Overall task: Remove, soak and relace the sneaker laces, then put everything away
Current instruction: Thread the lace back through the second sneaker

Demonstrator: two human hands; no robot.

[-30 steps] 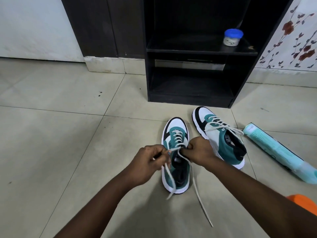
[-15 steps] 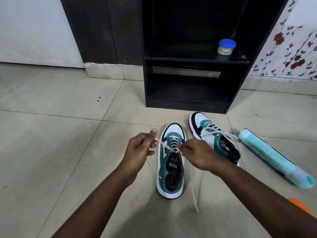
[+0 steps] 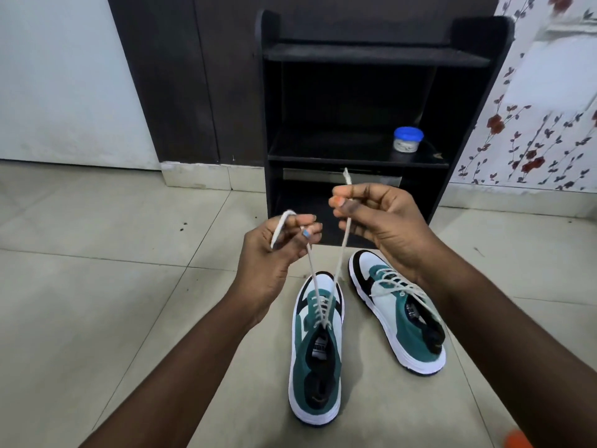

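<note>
Sneaker (image 3: 318, 357): teal-white, smooth upper, on tiled floor (image 3: 97, 302), toe toward black shelf (image 3: 355, 150).
Lace (image 3: 339, 260): flat white cord, both ends pulled up taut.
Left hand (image 3: 274, 253): pinches one end.
Right hand (image 3: 384, 221): pinches other end.

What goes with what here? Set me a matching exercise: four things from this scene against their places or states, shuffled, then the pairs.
Things:
1. left hand
2. right hand
3. blue-lidded jar
4. right-side sneaker

States:
A. stands on the black rack's shelf
B. lies on the floor, laced, untouched
C. pinches a lace end that sticks up above the fingers
D. grips a lace end that loops over the fingers

Pairs: 1-D, 2-C, 3-A, 4-B
</note>
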